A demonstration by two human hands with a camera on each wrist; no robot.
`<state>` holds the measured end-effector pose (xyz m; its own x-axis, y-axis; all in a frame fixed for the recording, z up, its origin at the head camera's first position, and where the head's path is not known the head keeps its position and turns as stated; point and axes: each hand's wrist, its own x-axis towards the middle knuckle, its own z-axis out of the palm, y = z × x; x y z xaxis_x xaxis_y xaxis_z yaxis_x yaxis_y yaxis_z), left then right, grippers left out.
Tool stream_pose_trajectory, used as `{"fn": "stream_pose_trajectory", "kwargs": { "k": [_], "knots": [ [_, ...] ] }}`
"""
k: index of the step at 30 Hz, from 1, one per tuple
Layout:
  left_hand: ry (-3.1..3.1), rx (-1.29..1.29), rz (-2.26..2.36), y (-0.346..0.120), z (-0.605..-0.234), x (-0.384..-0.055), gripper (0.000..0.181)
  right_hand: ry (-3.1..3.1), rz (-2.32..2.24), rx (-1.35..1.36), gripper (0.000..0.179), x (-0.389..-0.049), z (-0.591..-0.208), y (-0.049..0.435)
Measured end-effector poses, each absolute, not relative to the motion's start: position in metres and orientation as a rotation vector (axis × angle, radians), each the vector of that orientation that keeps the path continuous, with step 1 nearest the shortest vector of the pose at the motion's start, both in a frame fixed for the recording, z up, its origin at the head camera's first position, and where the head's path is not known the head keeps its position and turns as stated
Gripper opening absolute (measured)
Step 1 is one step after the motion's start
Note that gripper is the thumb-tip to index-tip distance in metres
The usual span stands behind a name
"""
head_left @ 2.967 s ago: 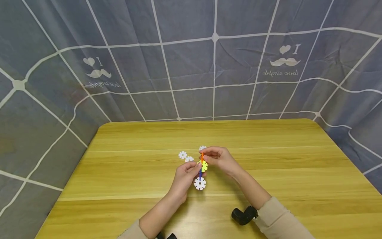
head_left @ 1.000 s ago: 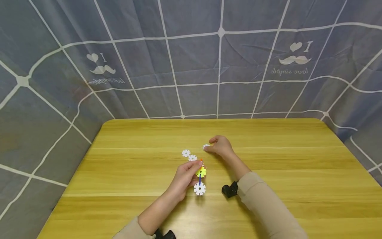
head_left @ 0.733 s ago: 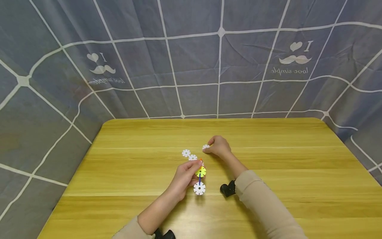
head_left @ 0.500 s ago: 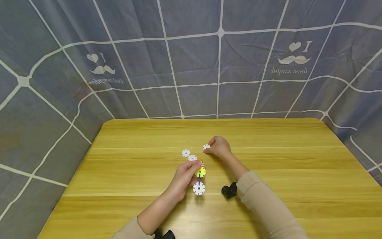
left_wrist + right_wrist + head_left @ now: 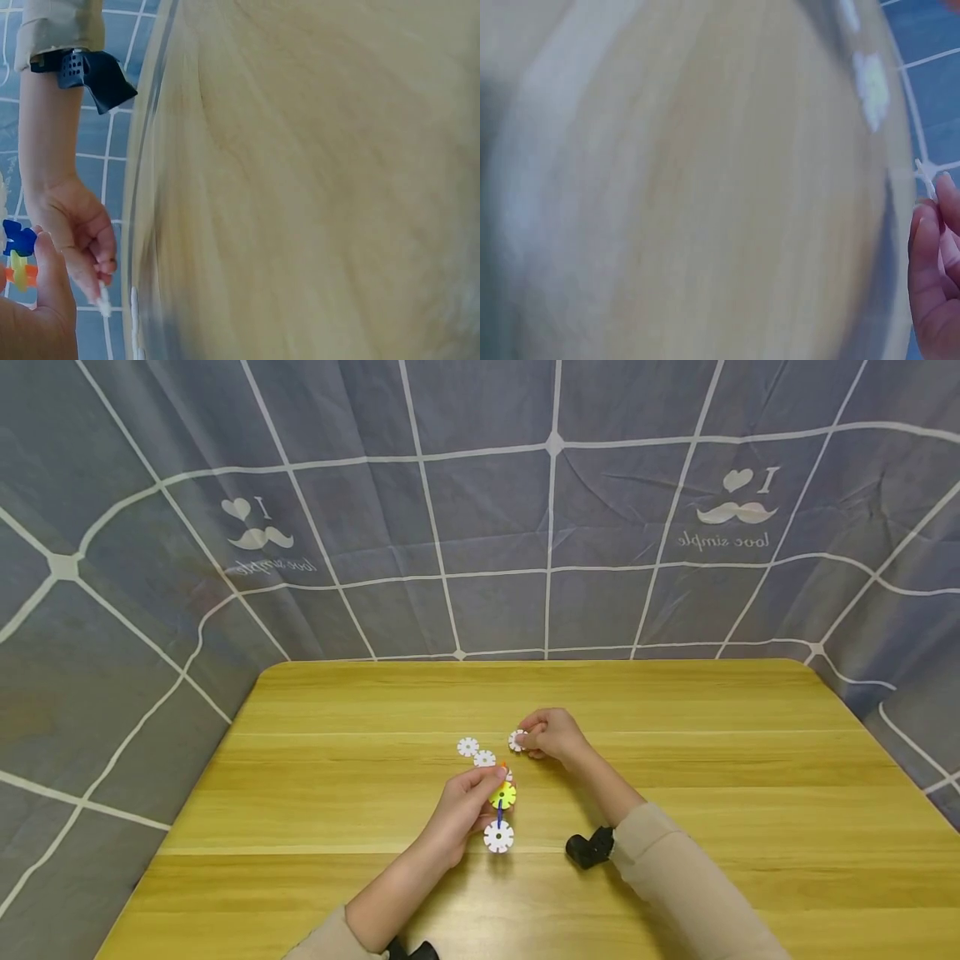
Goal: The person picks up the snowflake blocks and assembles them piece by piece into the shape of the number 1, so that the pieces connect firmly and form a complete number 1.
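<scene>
The left hand (image 5: 468, 802) has thumb and fingers closed in a pinch at the upper end of a chain of joined, notched discs. Listed from the fingertips toward the person, the chain consists of an orange disc (image 5: 504, 766), largely covered by the thumb and fingers, a yellow disc (image 5: 505, 796), a blue disc (image 5: 500, 813) seen edge-on, and a white end disc (image 5: 498, 837) facing the head camera. The blue disc links the yellow disc to the white end disc. The right hand (image 5: 553, 735) pinches a loose white disc (image 5: 515, 741) at its edge between thumb and fingertips; the right wrist view shows this disc nearly edge-on. The loose white disc is apart from the chain, on its far side. Two spare white discs (image 5: 468, 747) lie flat near the middle of the bench (image 5: 337, 810), close together, beyond the left hand. A further white edge (image 5: 509, 775) shows beside the left fingertips; whether it belongs to the chain cannot be determined. A black wrist mount (image 5: 590, 848) is fitted at the right sleeve (image 5: 697, 881). A grey curtain (image 5: 480, 518) with white grid lines stands behind the bench.
</scene>
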<state>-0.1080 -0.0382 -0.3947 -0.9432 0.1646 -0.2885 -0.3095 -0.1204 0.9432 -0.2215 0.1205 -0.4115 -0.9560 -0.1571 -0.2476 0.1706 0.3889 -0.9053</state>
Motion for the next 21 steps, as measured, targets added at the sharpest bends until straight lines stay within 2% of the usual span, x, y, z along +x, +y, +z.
{"fn": "stream_pose_trajectory", "kwargs": {
  "k": [21],
  "knots": [
    [1.87,-0.151,2.112,-0.037,-0.395,-0.109,0.044,2.151,-1.705,-0.295,0.022,-0.188,-0.378,0.122]
  ]
}}
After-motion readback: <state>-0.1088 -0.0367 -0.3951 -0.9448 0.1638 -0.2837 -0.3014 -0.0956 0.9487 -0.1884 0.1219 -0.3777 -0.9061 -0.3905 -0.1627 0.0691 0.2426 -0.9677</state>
